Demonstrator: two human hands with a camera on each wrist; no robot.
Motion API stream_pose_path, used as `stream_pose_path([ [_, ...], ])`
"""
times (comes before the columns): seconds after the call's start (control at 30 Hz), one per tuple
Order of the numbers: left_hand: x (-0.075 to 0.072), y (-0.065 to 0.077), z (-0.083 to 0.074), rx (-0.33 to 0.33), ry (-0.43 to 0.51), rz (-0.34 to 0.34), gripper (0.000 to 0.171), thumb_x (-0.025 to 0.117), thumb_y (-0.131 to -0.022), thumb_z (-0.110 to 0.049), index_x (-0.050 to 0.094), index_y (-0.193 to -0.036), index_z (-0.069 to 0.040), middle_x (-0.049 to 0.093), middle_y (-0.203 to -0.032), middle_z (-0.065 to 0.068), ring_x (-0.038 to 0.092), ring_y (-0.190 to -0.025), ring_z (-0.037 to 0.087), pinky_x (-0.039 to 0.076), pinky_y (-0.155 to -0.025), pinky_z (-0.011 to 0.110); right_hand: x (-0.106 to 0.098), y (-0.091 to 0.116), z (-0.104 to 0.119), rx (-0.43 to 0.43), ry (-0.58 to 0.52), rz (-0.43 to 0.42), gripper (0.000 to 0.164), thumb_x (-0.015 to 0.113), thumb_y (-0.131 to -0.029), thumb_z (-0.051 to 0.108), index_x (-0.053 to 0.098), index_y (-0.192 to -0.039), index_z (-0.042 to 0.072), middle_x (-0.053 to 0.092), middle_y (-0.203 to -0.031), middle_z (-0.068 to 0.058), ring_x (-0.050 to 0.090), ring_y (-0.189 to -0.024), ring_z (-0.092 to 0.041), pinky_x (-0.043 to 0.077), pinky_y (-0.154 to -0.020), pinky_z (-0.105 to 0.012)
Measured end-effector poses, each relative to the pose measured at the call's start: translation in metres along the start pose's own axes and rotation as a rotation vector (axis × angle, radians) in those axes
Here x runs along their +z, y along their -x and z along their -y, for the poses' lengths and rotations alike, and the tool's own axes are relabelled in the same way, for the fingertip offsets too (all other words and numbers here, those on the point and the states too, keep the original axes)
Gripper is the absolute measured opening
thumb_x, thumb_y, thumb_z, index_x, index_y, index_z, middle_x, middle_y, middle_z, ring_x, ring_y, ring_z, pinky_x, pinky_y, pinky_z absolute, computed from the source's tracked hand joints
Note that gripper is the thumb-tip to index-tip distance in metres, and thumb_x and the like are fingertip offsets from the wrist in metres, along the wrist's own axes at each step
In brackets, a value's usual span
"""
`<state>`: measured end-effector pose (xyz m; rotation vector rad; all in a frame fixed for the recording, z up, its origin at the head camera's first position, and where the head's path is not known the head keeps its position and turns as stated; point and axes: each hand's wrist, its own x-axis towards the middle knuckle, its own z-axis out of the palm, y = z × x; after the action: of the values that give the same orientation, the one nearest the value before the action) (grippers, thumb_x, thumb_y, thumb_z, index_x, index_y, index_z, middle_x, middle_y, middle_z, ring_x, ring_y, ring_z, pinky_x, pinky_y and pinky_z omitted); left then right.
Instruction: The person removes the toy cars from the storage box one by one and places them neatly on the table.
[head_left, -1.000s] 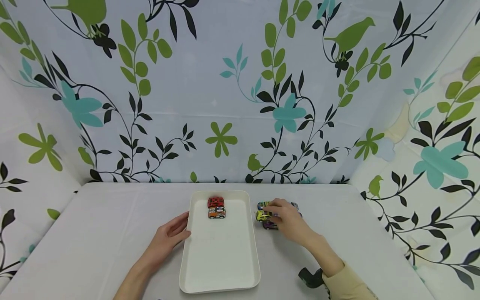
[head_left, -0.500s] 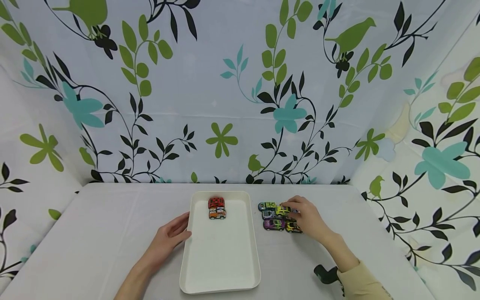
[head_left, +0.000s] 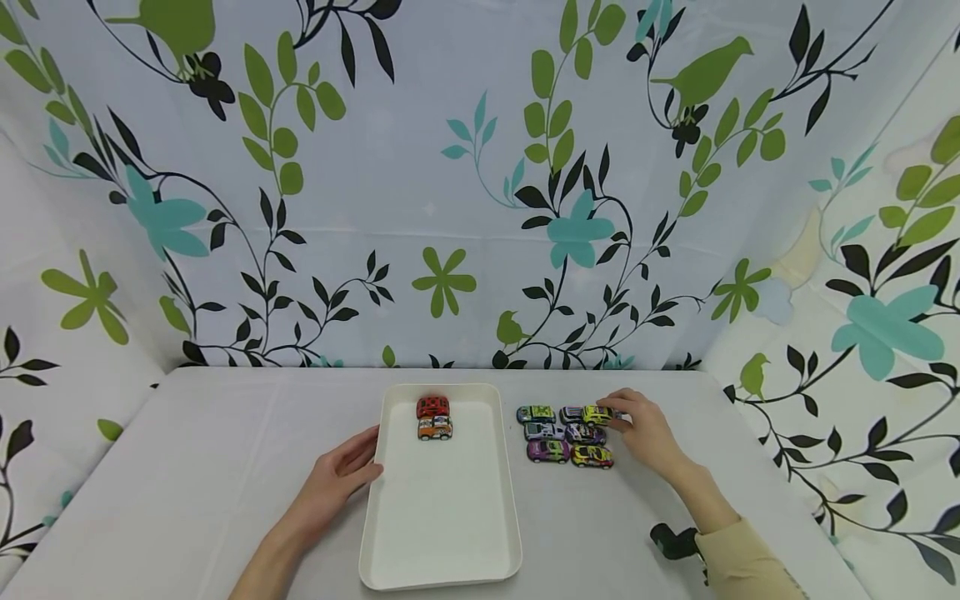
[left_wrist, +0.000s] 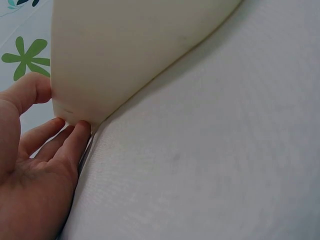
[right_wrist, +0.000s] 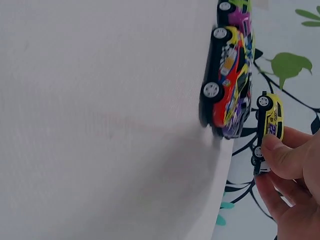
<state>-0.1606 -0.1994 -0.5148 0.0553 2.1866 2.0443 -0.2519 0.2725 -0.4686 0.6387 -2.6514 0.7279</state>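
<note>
A white tray (head_left: pixel 438 517) lies on the table, with a red toy car (head_left: pixel 432 406) and an orange toy car (head_left: pixel 435 428) side by side near its far end. My left hand (head_left: pixel 337 467) holds the tray's left side, thumb at the rim and fingertips against the outer wall (left_wrist: pixel 125 50). To the right of the tray, my right hand (head_left: pixel 648 429) pinches a yellow toy car (right_wrist: pixel 272 115) between thumb and fingers. It is raised close over the far right end of a cluster of toy cars, overlapping a purple-and-white car (head_left: pixel 572 414) in the head view.
The cluster stands in two columns: a green car (head_left: pixel 536 414), a silver car (head_left: pixel 543 431), a purple car (head_left: pixel 548 451), a dark purple car (head_left: pixel 586 433) and a yellow-and-red car (head_left: pixel 592 456). A black strap-like device (head_left: pixel 675 542) is on the right wrist. Patterned cloth (head_left: pixel 442 167) surrounds the table.
My right hand has carried the yellow car rightward, from the cluster's left side to its far right end, uncovering the cars beneath. The left hand and tray have stayed put.
</note>
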Motion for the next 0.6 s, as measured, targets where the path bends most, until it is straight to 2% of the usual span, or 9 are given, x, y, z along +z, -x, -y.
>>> stream_pose_path([
  [0.6,0.001,0.001,-0.001,-0.012,0.004,-0.003,0.069,0.069,-0.095,-0.019,0.037,-0.154,-0.008,0.035,-0.16,0.011,0.034,-0.148,0.026,0.044,-0.107,0.025,-0.006,0.002,-0.032,0.059,-0.015,0.005,0.033,0.069,-0.08,-0.017,0.073,-0.108,-0.001,0.068,-0.105,-0.013,0.065,-0.098,-0.035,0.056,-0.086,-0.053],
])
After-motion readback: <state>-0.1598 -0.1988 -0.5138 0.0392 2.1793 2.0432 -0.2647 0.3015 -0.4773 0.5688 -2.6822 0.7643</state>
